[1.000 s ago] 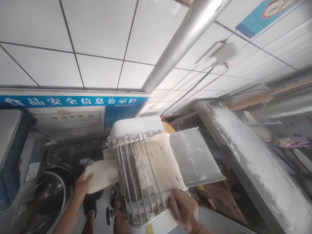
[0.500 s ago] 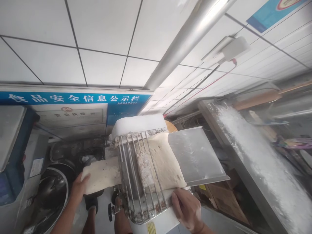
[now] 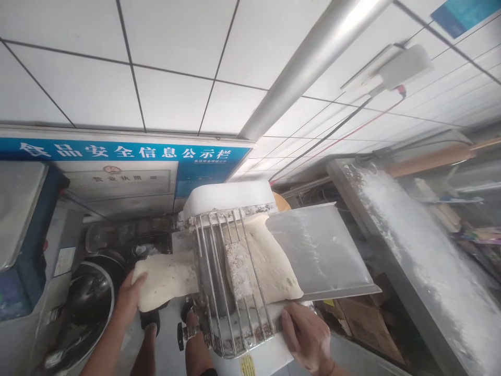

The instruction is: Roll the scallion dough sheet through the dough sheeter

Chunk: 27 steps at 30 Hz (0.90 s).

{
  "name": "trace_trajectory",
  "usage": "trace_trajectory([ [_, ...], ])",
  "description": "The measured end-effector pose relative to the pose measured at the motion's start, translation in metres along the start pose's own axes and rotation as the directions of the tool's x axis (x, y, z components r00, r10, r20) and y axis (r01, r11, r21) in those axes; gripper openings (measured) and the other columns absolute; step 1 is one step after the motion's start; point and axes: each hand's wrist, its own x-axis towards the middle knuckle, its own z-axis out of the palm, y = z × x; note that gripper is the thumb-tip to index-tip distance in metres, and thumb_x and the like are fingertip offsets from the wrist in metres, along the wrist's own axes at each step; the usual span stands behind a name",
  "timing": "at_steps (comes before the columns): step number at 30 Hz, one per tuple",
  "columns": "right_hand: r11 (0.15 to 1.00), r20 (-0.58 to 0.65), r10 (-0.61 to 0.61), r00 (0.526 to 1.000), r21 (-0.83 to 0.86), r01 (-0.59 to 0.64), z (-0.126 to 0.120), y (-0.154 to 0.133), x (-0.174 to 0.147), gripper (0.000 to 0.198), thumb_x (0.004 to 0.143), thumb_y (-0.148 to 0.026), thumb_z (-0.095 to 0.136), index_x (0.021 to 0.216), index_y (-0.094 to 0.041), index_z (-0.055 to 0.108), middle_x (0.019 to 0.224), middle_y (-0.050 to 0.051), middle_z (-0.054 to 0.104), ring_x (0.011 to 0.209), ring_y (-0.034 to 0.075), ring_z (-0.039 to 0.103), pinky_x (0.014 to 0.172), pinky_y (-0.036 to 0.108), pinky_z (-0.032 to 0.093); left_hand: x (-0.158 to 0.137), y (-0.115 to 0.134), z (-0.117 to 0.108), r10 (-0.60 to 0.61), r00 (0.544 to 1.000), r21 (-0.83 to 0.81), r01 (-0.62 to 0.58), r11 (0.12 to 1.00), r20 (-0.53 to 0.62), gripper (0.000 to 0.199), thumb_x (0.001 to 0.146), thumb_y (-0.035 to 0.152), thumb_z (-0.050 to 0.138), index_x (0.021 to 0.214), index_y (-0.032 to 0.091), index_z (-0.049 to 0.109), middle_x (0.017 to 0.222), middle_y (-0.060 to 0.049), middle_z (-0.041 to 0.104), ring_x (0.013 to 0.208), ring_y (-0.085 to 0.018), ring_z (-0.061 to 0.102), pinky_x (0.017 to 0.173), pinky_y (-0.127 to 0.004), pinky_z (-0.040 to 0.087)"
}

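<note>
— What's in front of me, biggest first?

— The floured steel counter (image 3: 415, 261) runs down the right side. Next is the dough sheeter (image 3: 230, 245), white-hooded, with a wire guard (image 3: 227, 271) over its rollers and a bare steel feed tray (image 3: 321, 250) hanging off its right edge. A dark pot (image 3: 88, 297) stands low at the left.

— And the dough?

— One dough sheet (image 3: 274, 261) passes through the machine. The thicker part lies on the tray's left edge under the guard; the thinner end comes out on the machine's left side.

— My hands?

— My left hand (image 3: 129, 297) is open, palm up under the far left end of the sheet, bearing it rather than pinching. My right hand (image 3: 307, 337) lies flat at the machine's near right corner, fingers spread beside the near edge of the dough, closed on nothing.

— How will it handle?

— I judge it soft, limp and fairly heavy; it sags where unsupported and would stretch or tear from a pinch. It looks slightly tacky. I'd carry it on a flat palm, well under the edge, clear of the rollers.
</note>
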Motion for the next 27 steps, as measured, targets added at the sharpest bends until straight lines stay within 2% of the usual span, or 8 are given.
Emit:
trace_trajectory([
  [4, 1.000, 0.013, -0.001, 1.000, 0.018, 0.000, 0.001, 0.002, -0.003, 0.023, 0.100, -0.008, 0.061, 0.084, -0.023, 0.052, 0.069, -0.003, 0.049, 0.061, 0.013, 0.049, 0.059, 0.031, 0.040, -0.012, 0.010, 0.012, -0.069, 0.995, -0.110, 0.077, 0.991, 0.069, 0.083, 0.082, 0.048, 0.093, 0.156, 0.027, 0.061, 0.146, -0.013, 0.077, 0.126, -0.034, 0.077, 0.093, -0.035, 0.067],
  [9, 0.999, 0.006, 0.003, 1.000, 0.052, -0.003, 0.003, 0.002, -0.002, 0.025, 0.099, -0.007, 0.061, 0.083, -0.024, 0.051, 0.068, -0.002, 0.048, 0.060, 0.013, 0.048, 0.058, 0.032, 0.039, -0.025, 0.022, 0.029, -0.087, 0.981, -0.244, 0.128, 0.961, 0.172, 0.082, 0.083, 0.045, 0.093, 0.158, 0.035, 0.060, 0.153, -0.012, 0.074, 0.141, -0.037, 0.070, 0.110, -0.042, 0.066],
  [16, 0.998, 0.008, 0.008, 1.000, 0.054, -0.009, 0.002, 0.000, 0.005, 0.023, 0.100, -0.008, 0.059, 0.083, -0.023, 0.053, 0.068, -0.003, 0.048, 0.060, 0.013, 0.048, 0.060, 0.031, 0.041, -0.038, 0.032, 0.034, -0.080, 0.977, -0.349, 0.146, 0.926, 0.197, 0.083, 0.086, 0.038, 0.092, 0.161, 0.040, 0.057, 0.152, -0.007, 0.075, 0.146, -0.035, 0.067, 0.120, -0.046, 0.062],
  [21, 0.998, 0.000, 0.004, 1.000, 0.059, -0.004, -0.001, -0.002, 0.007, 0.022, 0.101, -0.010, 0.059, 0.084, -0.023, 0.054, 0.068, -0.003, 0.050, 0.061, 0.012, 0.048, 0.060, 0.031, 0.040, -0.045, 0.036, 0.032, -0.102, 0.974, -0.366, 0.171, 0.915, 0.201, 0.085, 0.082, 0.033, 0.094, 0.160, 0.038, 0.058, 0.144, -0.007, 0.080, 0.142, -0.036, 0.070, 0.121, -0.047, 0.062],
  [27, 0.999, 0.025, -0.004, 1.000, 0.037, 0.003, 0.000, -0.002, 0.007, 0.024, 0.100, -0.007, 0.060, 0.083, -0.023, 0.053, 0.068, -0.002, 0.049, 0.061, 0.013, 0.048, 0.059, 0.032, 0.041, -0.051, 0.040, 0.038, -0.103, 0.977, -0.364, 0.167, 0.916, 0.189, 0.093, 0.079, 0.037, 0.096, 0.163, 0.037, 0.055, 0.142, -0.007, 0.081, 0.140, -0.039, 0.071, 0.118, -0.047, 0.064],
])
